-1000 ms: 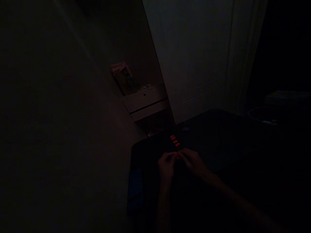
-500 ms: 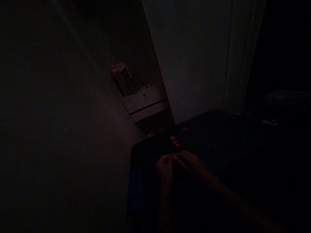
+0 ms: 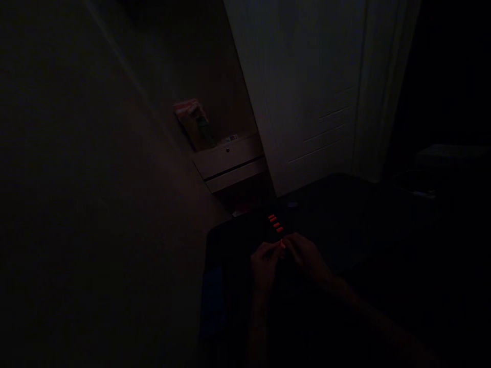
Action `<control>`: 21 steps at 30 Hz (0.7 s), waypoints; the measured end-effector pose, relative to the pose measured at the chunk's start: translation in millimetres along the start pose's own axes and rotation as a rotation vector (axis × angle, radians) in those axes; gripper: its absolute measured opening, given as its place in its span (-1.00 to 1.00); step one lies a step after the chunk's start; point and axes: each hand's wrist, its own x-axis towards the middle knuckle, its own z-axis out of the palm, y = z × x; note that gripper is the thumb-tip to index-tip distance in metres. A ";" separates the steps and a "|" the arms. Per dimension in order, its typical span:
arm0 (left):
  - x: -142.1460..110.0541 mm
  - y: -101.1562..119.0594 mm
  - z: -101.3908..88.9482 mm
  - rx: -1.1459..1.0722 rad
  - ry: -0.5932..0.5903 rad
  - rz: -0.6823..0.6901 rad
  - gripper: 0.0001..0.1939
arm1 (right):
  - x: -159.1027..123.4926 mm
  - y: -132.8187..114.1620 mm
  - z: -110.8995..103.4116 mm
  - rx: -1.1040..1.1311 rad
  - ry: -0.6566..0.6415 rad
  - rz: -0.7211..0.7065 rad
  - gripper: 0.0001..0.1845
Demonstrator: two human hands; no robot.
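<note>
The scene is very dark. My left hand (image 3: 264,263) and my right hand (image 3: 307,257) meet over a dark table (image 3: 238,240), fingertips pinched together. Between them is a small red glowing piece (image 3: 283,245), partly hidden by the fingers; its kind does not show. Just beyond my hands, several small red bars (image 3: 276,225) lie in a slanting row on the table, a little apart from the fingers.
A small purplish block (image 3: 292,205) lies near the table's far edge. At left hangs or lies something blue (image 3: 213,299). Behind stand a drawer unit (image 3: 230,158) with a bag (image 3: 194,122) on it and a pale door (image 3: 307,92). A cable (image 3: 422,193) is at right.
My hands have shifted slightly to the right, still together. The red piece between the fingers shows brighter. The row of red bars has stayed in place.
</note>
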 end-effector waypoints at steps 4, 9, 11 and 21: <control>1.8 -2.0 3.1 -0.058 0.040 -0.082 -0.75 | -0.5 2.8 2.0 0.065 0.011 -0.003 -0.80; 2.8 -5.5 3.3 -0.123 0.084 -0.128 -0.67 | -2.3 8.0 4.1 0.177 -0.056 -0.079 -0.67; 2.7 -6.3 2.2 -0.117 0.098 -0.122 -0.69 | -3.0 9.2 4.1 0.193 -0.085 -0.039 -0.68; 0.8 -6.5 -1.1 0.042 0.131 -0.044 -0.73 | 0.8 -4.0 -0.8 0.161 -0.063 0.016 -0.80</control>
